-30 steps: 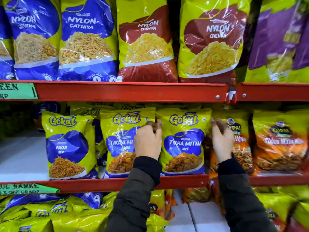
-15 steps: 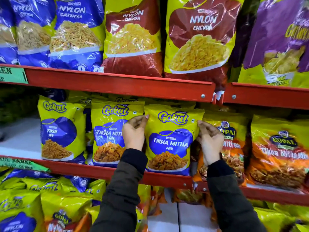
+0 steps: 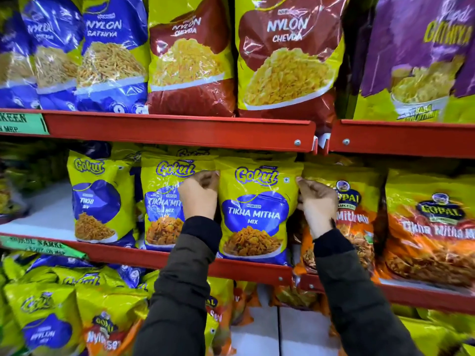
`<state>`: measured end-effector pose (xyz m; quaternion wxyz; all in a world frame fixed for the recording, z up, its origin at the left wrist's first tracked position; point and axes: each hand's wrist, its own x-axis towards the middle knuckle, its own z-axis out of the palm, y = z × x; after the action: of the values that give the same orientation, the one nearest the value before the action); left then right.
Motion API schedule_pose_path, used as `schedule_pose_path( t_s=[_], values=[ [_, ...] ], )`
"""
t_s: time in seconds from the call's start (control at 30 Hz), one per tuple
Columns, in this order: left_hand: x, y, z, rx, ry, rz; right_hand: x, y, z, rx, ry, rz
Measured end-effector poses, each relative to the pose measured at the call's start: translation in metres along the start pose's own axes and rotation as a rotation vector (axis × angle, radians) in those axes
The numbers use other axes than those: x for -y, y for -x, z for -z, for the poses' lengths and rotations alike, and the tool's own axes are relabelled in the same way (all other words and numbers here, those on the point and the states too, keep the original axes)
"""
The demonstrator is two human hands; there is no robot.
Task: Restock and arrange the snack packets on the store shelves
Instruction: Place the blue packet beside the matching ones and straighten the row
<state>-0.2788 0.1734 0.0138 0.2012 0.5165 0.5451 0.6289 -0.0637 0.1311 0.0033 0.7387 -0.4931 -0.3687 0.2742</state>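
A yellow and blue Gokul Tikha Mitha Mix packet [image 3: 254, 211] stands upright on the red middle shelf [image 3: 254, 268]. My left hand [image 3: 199, 195] pinches its upper left edge and my right hand [image 3: 317, 201] pinches its upper right edge. A second Tikha Mitha Mix packet [image 3: 160, 201] stands just left, partly hidden by my left hand. Further left is a Gokul Tikhi Sev packet [image 3: 99, 199]. To the right stand orange Gopal Tikha Mitha packets [image 3: 431, 227], the nearest one partly behind my right hand.
The upper shelf [image 3: 180, 129] holds large Nylon Gathiya [image 3: 110, 55], Nylon Chevda [image 3: 288, 55] and purple Gathiya packets [image 3: 421, 55]. Bare white shelf board [image 3: 48, 211] shows at the middle shelf's left. Below, several yellow packets [image 3: 51, 312] lie piled.
My hands stay on the packet's top corners and have closed tighter on its edges. The packet now stands straighter between its neighbours, and my head has moved closer.
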Motion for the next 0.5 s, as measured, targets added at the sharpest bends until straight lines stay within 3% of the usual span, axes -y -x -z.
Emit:
schedule_pose_path(
  t_s=[0.1,0.23,0.37,0.5],
  values=[
    [-0.009,0.006,0.009,-0.123,-0.097,-0.075,0.007,-0.001,0.015,0.020,-0.011,0.064],
    [-0.031,0.037,-0.002,-0.163,0.104,-0.164,0.021,-0.006,0.053,-0.022,0.000,0.140],
    [-0.059,0.081,-0.043,-0.087,0.180,-0.243,0.031,-0.012,0.097,-0.009,0.050,0.181],
    [-0.076,0.132,-0.097,0.041,0.210,-0.213,0.036,-0.019,0.152,-0.042,0.126,0.229]
  ],
)
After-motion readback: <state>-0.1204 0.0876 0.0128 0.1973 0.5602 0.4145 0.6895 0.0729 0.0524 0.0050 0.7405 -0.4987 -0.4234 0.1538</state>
